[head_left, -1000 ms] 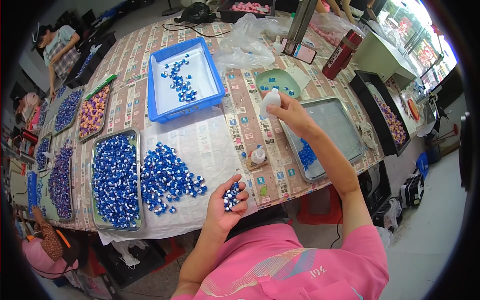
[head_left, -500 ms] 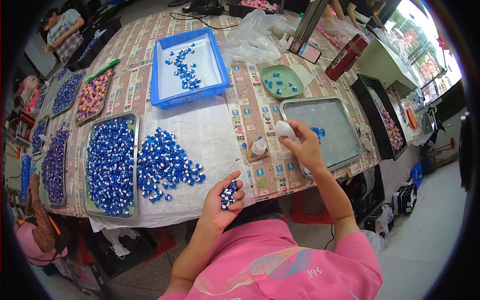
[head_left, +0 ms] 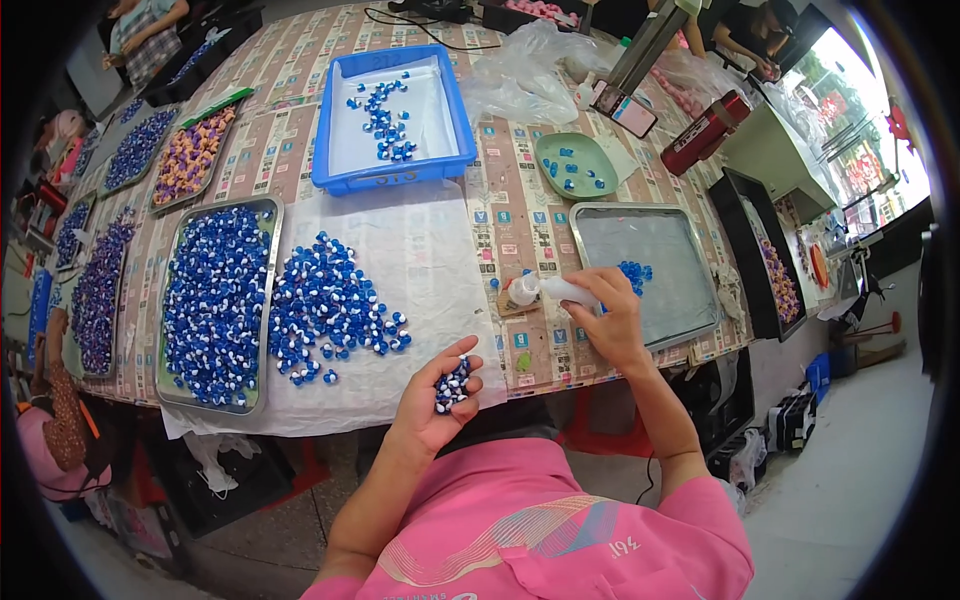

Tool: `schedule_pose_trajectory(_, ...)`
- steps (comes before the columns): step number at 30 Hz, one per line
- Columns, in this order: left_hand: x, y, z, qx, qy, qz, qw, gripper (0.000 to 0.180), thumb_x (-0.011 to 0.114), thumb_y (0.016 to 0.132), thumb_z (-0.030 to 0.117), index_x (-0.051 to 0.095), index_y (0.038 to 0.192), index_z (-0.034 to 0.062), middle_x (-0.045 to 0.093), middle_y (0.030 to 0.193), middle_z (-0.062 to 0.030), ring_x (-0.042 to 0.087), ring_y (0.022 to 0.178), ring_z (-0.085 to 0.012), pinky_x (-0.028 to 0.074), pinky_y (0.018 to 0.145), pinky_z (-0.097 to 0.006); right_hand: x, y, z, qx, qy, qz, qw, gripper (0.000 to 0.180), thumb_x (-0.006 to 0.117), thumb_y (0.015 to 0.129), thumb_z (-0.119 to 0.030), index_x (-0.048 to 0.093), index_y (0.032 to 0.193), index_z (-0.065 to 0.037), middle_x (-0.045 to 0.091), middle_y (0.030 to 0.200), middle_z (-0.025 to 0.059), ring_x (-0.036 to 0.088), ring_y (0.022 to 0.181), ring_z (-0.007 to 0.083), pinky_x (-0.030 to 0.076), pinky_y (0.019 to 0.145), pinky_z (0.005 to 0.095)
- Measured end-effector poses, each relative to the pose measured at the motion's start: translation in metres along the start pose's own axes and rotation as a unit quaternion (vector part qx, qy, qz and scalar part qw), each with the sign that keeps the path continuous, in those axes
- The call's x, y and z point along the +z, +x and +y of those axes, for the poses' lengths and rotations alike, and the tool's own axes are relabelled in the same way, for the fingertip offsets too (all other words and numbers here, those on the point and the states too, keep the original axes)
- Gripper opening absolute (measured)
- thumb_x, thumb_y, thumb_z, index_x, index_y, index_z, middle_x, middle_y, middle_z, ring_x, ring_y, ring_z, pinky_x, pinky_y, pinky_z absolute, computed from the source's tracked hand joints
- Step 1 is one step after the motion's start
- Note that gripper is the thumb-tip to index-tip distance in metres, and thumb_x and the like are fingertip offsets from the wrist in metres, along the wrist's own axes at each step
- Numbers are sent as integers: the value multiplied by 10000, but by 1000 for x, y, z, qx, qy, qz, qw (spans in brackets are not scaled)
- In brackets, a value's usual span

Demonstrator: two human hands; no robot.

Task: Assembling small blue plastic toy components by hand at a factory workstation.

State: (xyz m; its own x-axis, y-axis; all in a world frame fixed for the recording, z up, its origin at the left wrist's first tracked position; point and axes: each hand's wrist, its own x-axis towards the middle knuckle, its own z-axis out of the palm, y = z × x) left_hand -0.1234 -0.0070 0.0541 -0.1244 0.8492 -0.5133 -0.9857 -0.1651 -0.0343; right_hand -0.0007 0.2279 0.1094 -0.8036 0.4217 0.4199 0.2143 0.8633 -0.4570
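My left hand (head_left: 422, 412) is cupped palm up in front of my body, its fingers curled round a handful of small blue-and-white beads (head_left: 453, 386). My right hand (head_left: 612, 322) grips a white plastic bottle (head_left: 568, 291), tilted nearly flat. The bottle's narrow end meets or almost meets a small whitish pot (head_left: 522, 289) on a little brown block (head_left: 518, 306); whether they touch is unclear. Left of my hands, a loose pile of blue-and-white beads (head_left: 335, 305) lies on white sheeting (head_left: 430, 270), beside a metal tray (head_left: 272, 300) full of the same kind.
A blue bin (head_left: 462, 150) with scattered beads stands at the back, near a green dish (head_left: 606, 172). Right of my right hand is a metal tray (head_left: 690, 260) with a few blue pieces. Further off are a red flask (head_left: 706, 132) and a phone (head_left: 626, 108).
My right hand has lowered the white bottle and swung its end left to the small pot. My left hand still holds the beads. The view has shifted slightly.
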Motion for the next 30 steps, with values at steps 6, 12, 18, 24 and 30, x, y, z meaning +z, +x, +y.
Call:
schedule_pose_trajectory(6,-11,2,6,3,5,-18,1000,352,526,873,95,515,1221,41,589,920,-86,528,669,-155,365,393,-214,2,10,-3,-41,-31,-12,999,363,744,632,3,685,981,-78,631,927,71,578,886,257,443,775,349)
schedule_pose_trajectory(12,-13,1,8,3,2,-25,1000,332,521,884,111,511,1208,38,590,900,-83,530,666,-152,366,392,-221,4,16,-9,-57,-48,-24,997,359,739,636,12,691,978,-88,626,922,63,569,898,254,424,797,352)
schedule_pose_trajectory(18,-14,0,9,6,3,-18,1000,322,546,891,137,518,1199,50,598,896,-87,535,658,-168,373,386,-218,4,21,-15,-71,-59,-32,995,356,736,636,21,692,970,-95,616,931,61,561,915,256,417,801,356)
schedule_pose_trajectory(24,-14,0,10,6,7,-12,1000,333,547,887,133,515,1208,52,599,899,-89,532,656,-170,373,386,-219,3,24,-21,-84,-76,-37,993,353,722,643,29,688,969,-102,613,939,54,553,931,254,412,809,364)
schedule_pose_trajectory(30,-13,0,10,2,-3,-15,1000,337,546,877,118,513,1206,50,593,892,-88,529,656,-173,377,388,-221,2,28,-23,-121,-105,-37,986,339,714,643,21,688,952,-116,609,932,36,550,938,244,399,826,375)
